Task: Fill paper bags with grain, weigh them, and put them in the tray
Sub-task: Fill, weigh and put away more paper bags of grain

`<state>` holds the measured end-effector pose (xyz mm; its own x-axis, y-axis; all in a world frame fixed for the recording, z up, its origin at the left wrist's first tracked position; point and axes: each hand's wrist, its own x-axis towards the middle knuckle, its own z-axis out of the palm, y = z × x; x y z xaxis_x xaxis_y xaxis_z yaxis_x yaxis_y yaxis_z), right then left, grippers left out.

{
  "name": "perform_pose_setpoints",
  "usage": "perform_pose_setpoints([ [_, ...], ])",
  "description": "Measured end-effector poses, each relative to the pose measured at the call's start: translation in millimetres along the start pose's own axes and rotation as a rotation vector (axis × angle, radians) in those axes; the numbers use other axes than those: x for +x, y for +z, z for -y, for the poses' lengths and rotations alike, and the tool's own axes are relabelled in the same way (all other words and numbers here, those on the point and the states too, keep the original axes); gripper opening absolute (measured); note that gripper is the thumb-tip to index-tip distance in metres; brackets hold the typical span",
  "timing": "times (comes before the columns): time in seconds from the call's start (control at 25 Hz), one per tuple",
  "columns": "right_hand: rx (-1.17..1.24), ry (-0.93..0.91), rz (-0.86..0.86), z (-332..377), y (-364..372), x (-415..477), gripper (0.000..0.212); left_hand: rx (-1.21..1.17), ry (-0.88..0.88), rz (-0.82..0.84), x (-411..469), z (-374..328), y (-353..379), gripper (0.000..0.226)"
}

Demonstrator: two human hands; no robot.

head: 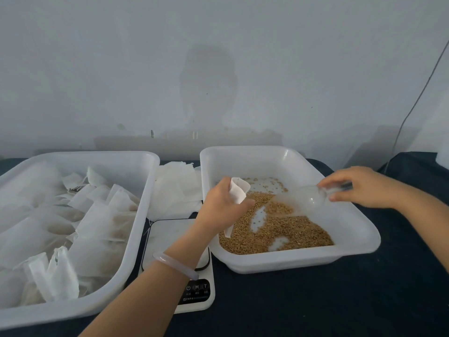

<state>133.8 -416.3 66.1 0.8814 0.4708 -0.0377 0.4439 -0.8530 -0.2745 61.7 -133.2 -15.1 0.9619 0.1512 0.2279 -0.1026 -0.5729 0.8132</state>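
My left hand (pixel 222 203) grips a small white paper bag (pixel 239 192) with its mouth held open, over the left side of the white grain tray (pixel 352 249). Brown grain (pixel 281 233) covers part of that tray's floor. My right hand (pixel 359 187) holds the handle of a clear plastic scoop (pixel 298 201), whose mouth lies in the grain and carries some. The scoop's tip sits a short way right of the bag. A white digital scale (pixel 170 235) stands between the two trays, partly under my left forearm.
At the left, a large white tray (pixel 136 229) holds several filled paper bags (pixel 97 222). A stack of empty white bags (pixel 177 190) lies behind the scale. Dark cloth (pixel 315 300) covers the table. A grey wall rises behind, with a cable (pixel 413 105) at the right.
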Motion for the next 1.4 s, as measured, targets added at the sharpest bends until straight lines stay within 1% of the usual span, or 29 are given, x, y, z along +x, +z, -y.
perform_pose_setpoints([
  [0.12,0.136,-0.03,-0.063,11.6,-18.2,0.3,0.034,0.046,0.013,0.031,0.7,-0.2,0.8,0.035],
  [0.2,0.145,-0.079,-0.11,23.6,-28.6,5.1,0.035,0.078,0.017,0.053,1.3,-0.9,1.5,0.037],
  [0.28,0.078,-0.126,-0.135,36.7,-34.9,11.6,0.036,0.09,0.015,0.066,1.6,-1.3,2.2,0.039],
  [0.36,-0.067,-0.164,-0.172,47.8,-37.2,18.1,0.032,0.09,0.004,0.081,1.6,-1.0,2.4,0.043],
  [0.48,-0.259,-0.185,-0.216,59.0,-37.8,23.9,0.034,0.098,-0.002,0.097,2.4,0.4,3.1,0.05],
  [0.6,-0.278,-0.188,-0.213,63.8,-37.6,23.4,0.033,0.128,0.008,0.105,3.3,0.9,4.6,0.049],
  [0.76,-0.308,-0.181,-0.256,61.4,-34.9,20.7,0.032,0.123,0.008,0.104,4.4,2.6,6.5,0.049],
  [0.88,-0.258,-0.17,-0.217,58.4,-29.8,18.1,0.033,0.132,0.011,0.105,4.6,2.9,6.3,0.046],
  [0.96,-0.174,-0.135,-0.194,53.6,-26.9,15.5,0.034,0.13,0.014,0.105,4.1,2.2,6.1,0.045],
  [1.08,-0.083,-0.008,-0.149,38.1,-21.7,10.8,0.036,0.083,0.003,0.09,3.7,1.6,6.1,0.036],
  [1.12,-0.103,0.04,-0.132,34.0,-17.2,9.1,0.036,0.058,-0.003,0.079,3.4,1.8,5.6,0.033],
  [1.2,-0.221,0.137,-0.116,30.8,2.1,7.0,0.035,-0.032,-0.011,0.051,2.5,2.5,3.6,0.022],
  [1.28,-0.362,0.166,-0.119,37.0,34.1,5.8,0.032,-0.164,-0.024,0.045,1.4,2.0,1.0,0.017],
  [1.32,-0.38,0.159,-0.103,41.9,51.3,5.2,0.031,-0.21,-0.025,0.055,1.2,1.0,0.2,0.017],
  [1.4,-0.313,0.153,-0.023,50.2,79.3,7.0,0.034,-0.217,-0.01,0.102,2.0,-0.9,-1.5,0.02],
])
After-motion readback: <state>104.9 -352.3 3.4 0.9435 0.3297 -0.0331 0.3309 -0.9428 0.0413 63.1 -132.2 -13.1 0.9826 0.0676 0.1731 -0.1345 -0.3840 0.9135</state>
